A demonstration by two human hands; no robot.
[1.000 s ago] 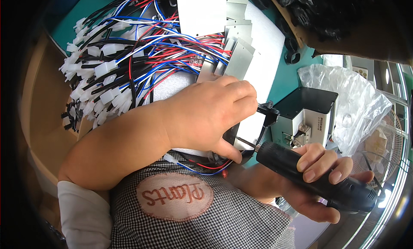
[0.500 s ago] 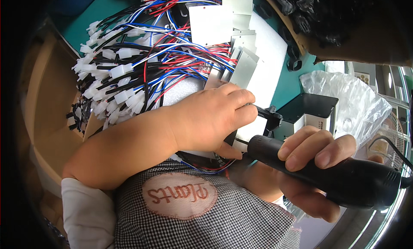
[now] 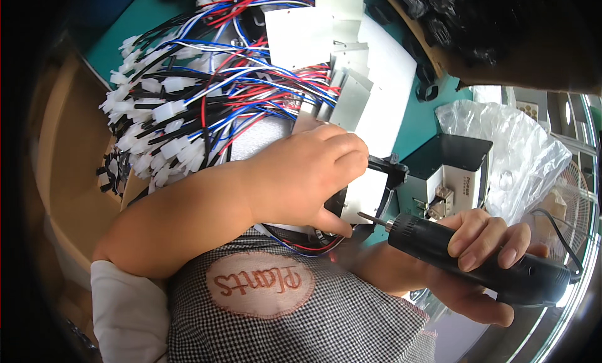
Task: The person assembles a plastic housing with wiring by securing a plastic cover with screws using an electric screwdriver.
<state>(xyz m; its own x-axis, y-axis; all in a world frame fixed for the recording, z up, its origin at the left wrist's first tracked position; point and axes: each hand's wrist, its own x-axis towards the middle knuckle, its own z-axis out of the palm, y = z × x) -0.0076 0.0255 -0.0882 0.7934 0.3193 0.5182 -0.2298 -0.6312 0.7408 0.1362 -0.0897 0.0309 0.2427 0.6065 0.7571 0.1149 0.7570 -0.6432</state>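
Screwdriver: black electric screwdriver (image 3: 476,262) lies across the lower right, bit pointing left at the white part's edge; I see it a touch lower than half a second ago.
Right hand: right hand (image 3: 483,262) is wrapped around the driver body, fingers curled tight over the top.
Left hand: left hand (image 3: 307,175) presses down on the white metal plate (image 3: 367,197), fingers closed over its top edge, thumb tucked beneath; same clamp as a moment back.
Plate: it sits in a black fixture (image 3: 392,171), just left of the black-and-white box (image 3: 448,175).
Wires: red, blue and black wire bundle (image 3: 207,106) with white connectors fans out upper left, now shifted slightly right in my view.
Bag: clear plastic bag (image 3: 514,149) sits at the right, behind the box.
Surface: green bench top (image 3: 433,118).
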